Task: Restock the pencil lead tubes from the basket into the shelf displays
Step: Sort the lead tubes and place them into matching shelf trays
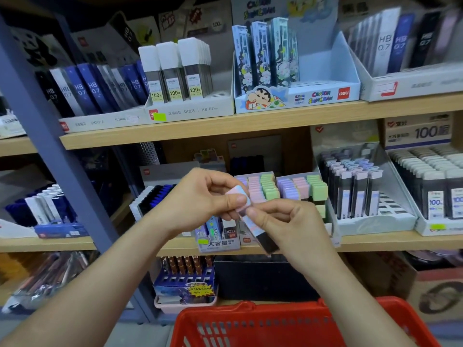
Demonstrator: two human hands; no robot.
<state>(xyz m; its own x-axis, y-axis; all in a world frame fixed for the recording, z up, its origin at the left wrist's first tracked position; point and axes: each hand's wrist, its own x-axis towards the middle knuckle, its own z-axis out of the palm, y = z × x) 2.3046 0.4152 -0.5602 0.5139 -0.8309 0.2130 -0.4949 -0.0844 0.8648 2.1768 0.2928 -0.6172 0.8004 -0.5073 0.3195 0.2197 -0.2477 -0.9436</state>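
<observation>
Both hands meet in front of the middle shelf. My left hand (200, 196) pinches the pale pink-and-blue cap end of a pencil lead tube (266, 242). My right hand (285, 216) grips the same tube lower down, its dark body pointing down and right. Just behind the hands stands a display of pastel-capped tubes (288, 187) in purple, pink and green rows. The red basket (250, 321) is below, at the frame's bottom edge; its contents are hidden.
Wooden shelves (225, 126) carry several lead displays: white-capped 100-count tubes (175, 68), a cartoon-printed box (295, 93), HB 0.7 boxes (95, 91) and grey-capped tubes (355, 186). A blue-grey upright post (50, 136) runs down the left.
</observation>
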